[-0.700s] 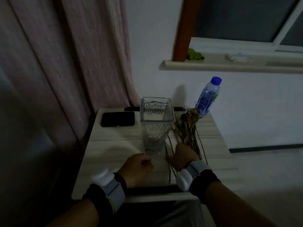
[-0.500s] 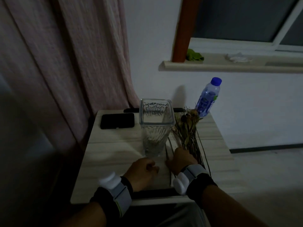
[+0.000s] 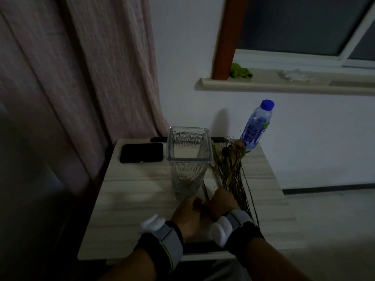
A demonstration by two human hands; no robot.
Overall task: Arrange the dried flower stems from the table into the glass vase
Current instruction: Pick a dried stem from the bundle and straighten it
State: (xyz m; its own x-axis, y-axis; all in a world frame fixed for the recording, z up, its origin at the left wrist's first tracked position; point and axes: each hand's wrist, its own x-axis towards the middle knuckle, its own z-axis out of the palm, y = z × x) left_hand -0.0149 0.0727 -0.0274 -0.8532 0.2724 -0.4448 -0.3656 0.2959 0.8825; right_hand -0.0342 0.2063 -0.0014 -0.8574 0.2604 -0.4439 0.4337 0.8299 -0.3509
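**Hands close in on the stem ends**

Both hands have drawn together since the earlier frames: the left hand [image 3: 187, 213], formerly apart on the pale wood-grain table [image 3: 129, 187], now meets the right hand [image 3: 220, 202] just in front of the clear ribbed square glass vase [image 3: 188, 159]. The right hand's fingers curl over the lower ends of the bundle of thin brown dried flower stems [image 3: 231, 169]; the left is curled against it, but in this dim light I cannot tell whether it pinches a stem.

The bundle lies flat just right of the vase, heads toward a blue-capped plastic water bottle [image 3: 256, 124]; the vase holds none yet. A black phone [image 3: 141, 152] lies to the vase's left.

Such stems are probably very light, stiff and brittle, with heads that shed. A gentle pinch low on the bare stalks seems best. The vase looks heavy and stable, though breakable.
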